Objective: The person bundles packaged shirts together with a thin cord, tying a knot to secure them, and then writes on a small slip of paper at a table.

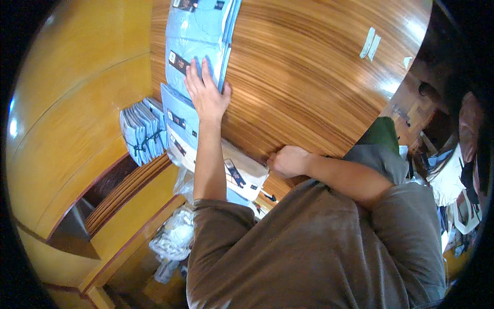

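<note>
Your striped wood-grain tabletop [303, 77] sits against yellow panelling [98, 62], and that boxed-in side probably explains why the packs run in a column along its left margin. On that column rests your left hand [207, 98], palm down, fingers a little spread and thumb out to the side; such a flat touch would steady slick wrapping without creasing what is folded inside. Beneath it lies a light-blue folded garment pack [191, 45] with a dark tag. Your right hand [289, 161] is curled by the tabletop's near edge, perhaps as a prop for your weight; you can't tell from this view whether it pinches anything. Just beside it, a white garment pack [244, 166] lies with its tag facing up, as do the packs farther along, likely so each can be read at a glance. Past your left forearm, a bundle of folded blue garments [141, 131] stands bound with a dark tie, presumably to hold its folds together. Lower down is crumpled clear plastic [174, 234], and two pale tape strips [370, 44] mark the far right.
</note>
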### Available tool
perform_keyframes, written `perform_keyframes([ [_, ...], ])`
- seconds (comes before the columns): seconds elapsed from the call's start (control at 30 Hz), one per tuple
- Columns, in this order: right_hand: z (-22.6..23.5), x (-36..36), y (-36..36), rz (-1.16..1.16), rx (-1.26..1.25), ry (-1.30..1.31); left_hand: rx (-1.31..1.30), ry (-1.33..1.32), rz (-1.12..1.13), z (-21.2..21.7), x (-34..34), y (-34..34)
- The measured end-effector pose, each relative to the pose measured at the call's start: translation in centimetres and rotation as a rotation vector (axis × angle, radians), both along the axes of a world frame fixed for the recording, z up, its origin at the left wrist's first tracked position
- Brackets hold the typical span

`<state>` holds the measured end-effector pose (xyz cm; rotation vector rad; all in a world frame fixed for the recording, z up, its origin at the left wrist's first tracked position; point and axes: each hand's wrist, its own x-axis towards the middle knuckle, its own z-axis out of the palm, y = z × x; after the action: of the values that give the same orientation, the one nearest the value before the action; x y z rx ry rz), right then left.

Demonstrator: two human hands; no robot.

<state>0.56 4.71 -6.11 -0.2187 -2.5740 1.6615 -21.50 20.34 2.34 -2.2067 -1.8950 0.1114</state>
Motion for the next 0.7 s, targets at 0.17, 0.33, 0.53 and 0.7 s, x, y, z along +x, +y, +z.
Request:
perform_keyframes([
  [0.17, -0.5, 0.5, 0.0, -0.076, 0.065, 0.103, 0.201, -0.222, -0.123, 0.8, 2.5, 6.1],
  [0.33, -0.6, 0.9, 0.1, -0.07, -0.009, 0.149, 0.136, -0.077, -0.156, 1.0, 4.4, 12.5],
  [0.53, -0.9, 3.1, 5.7, 0.096, -0.24, 0.166, 0.044, -0.017, -0.201, 0.8, 6.4, 14.9],
  [0.7, 2.6, 9.0, 17.0, 0.125, 0.021, 0.033, 0.011, -0.005, -0.101, 0.5, 7.3, 15.6],
])
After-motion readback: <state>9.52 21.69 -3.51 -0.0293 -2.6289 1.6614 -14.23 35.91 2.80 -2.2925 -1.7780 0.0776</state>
